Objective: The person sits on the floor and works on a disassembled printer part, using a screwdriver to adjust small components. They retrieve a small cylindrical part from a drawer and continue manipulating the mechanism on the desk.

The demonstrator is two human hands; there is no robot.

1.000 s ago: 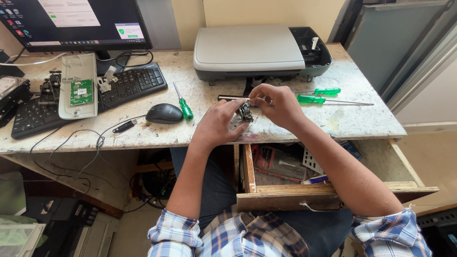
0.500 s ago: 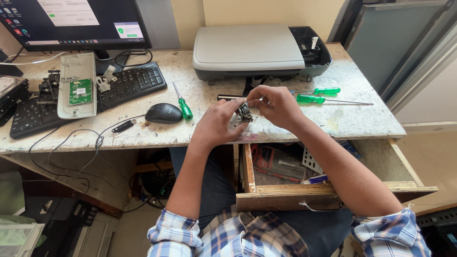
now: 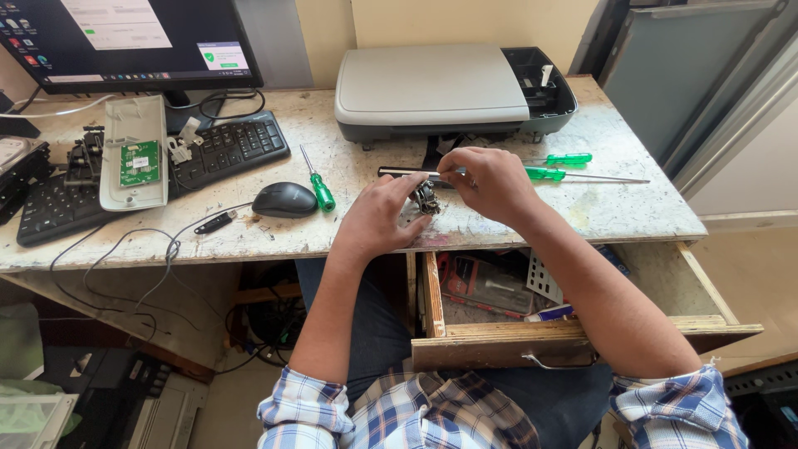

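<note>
Both my hands meet over the front of the worn desk (image 3: 615, 208). My left hand (image 3: 381, 214) and my right hand (image 3: 490, 181) grip a small dark metal mechanical part (image 3: 426, 198) between their fingertips, just above the desk top. Behind the hands lies a long thin dark strip (image 3: 403, 174), and beyond it sits a grey flatbed scanner (image 3: 432, 87). Two green-handled screwdrivers (image 3: 565, 166) lie just right of my right hand. A third green screwdriver (image 3: 318, 186) lies left of my left hand.
A black mouse (image 3: 284, 199), a black keyboard (image 3: 212, 154) with a grey cover and green circuit board (image 3: 137, 162) on it, and a monitor (image 3: 125, 37) fill the left side. An open wooden drawer (image 3: 573, 333) with tools juts out below the desk edge. Cables hang at the left.
My hands have shifted only slightly on the small part; it stays between the fingertips at the same spot.
</note>
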